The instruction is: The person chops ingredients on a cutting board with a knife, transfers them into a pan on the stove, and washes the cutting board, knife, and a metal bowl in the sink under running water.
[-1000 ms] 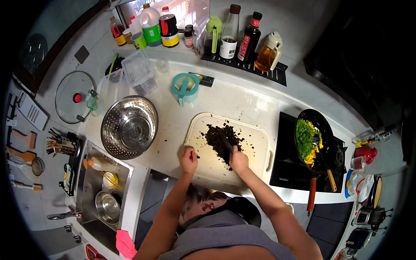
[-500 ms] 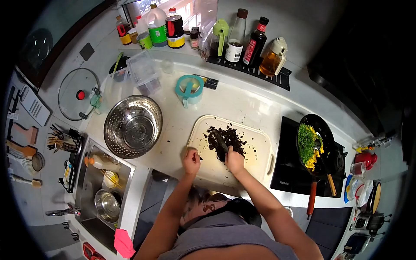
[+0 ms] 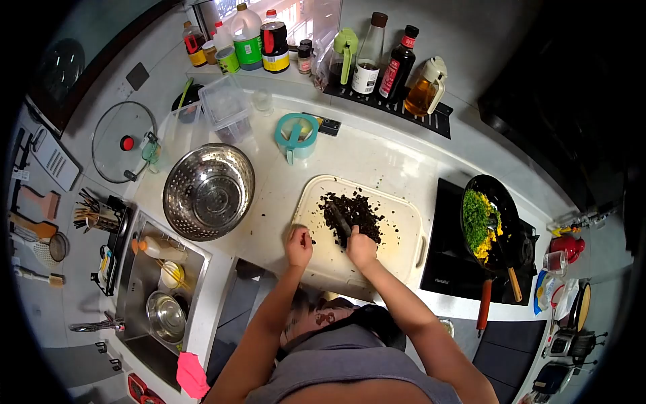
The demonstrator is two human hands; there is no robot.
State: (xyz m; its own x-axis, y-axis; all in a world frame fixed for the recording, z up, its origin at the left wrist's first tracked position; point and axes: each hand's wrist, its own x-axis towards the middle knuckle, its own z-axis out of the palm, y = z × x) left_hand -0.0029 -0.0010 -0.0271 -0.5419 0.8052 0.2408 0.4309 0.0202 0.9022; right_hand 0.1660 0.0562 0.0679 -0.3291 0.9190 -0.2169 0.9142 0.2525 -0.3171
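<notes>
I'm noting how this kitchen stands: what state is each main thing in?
Knife: held, blade over dark food
Right hand: closed around the knife
Left hand: curled; contents unclear
Dark food: chopped, loosely piled
Cutting board: flat, strewn with dark food
Wok: uncovered, holding green and yellow food
Colander: open side up
Teal pitcher: lidded

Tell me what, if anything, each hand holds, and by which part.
The right hand grips a knife by its handle end. The left hand is curled at the cutting board; whether it holds anything cannot be told.

White lettering [image 3: 442, 281] on black cooktop [image 3: 444, 232], apparently "Haotaitai"; bottle labels [image 3: 365, 79] too small to read.
</notes>
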